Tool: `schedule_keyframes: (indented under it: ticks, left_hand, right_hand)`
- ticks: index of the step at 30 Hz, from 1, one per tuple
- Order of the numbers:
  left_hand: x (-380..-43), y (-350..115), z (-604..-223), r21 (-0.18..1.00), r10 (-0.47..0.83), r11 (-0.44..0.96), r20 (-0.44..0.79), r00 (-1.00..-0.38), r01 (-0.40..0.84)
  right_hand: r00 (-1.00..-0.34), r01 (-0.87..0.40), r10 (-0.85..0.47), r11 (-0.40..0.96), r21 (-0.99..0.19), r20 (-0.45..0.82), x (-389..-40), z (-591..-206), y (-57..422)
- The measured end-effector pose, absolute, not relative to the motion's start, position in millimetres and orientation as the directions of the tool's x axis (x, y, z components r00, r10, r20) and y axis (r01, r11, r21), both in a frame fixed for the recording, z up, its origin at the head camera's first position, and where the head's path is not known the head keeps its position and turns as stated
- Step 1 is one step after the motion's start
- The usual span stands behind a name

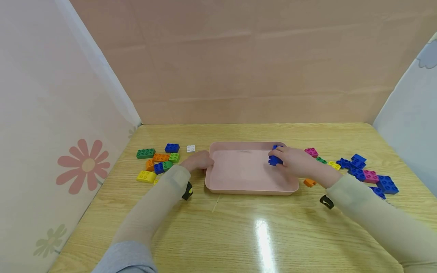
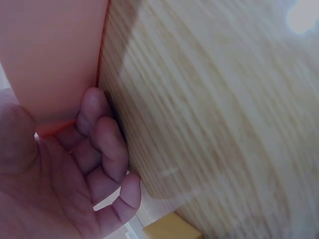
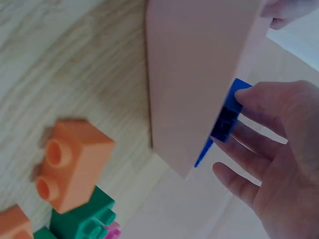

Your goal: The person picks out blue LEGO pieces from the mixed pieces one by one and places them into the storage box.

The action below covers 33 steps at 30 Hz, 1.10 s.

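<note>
"Well, what's being held?"
"Left hand (image 1: 198, 160) grips the left side of the pink tray (image 1: 235, 167); right hand (image 1: 295, 160) pinches a blue toy piece (image 1: 274, 160) at its right end, partly finger-covered."

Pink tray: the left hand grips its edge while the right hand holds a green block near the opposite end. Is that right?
Not quite: the right hand holds a blue block, not a green one, as the head view shows. The left hand does grip the edge of the pink tray.
</note>
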<state>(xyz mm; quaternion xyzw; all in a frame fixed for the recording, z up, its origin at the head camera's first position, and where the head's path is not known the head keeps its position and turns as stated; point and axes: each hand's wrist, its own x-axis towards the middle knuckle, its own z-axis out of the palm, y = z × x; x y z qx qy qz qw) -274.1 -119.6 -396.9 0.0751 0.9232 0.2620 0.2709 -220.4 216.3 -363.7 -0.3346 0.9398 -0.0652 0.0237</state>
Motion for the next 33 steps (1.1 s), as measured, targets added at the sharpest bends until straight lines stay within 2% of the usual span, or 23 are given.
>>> schedule_keyframes:
  ticks: [7, 33]
  left_hand:
    - [-274, -119, -397, 0.505, 0.275, 0.863, -0.464, -0.842, 0.003]
    - [-273, -119, -395, 0.494, 0.273, 0.869, -0.459, -0.846, 0.012]
  right_hand:
    - [-0.777, -0.608, -0.624, 0.778, -0.159, -0.086, -224, -376, 217]
    - [-0.782, -0.605, -0.617, 0.786, -0.127, -0.089, -228, -382, 223]
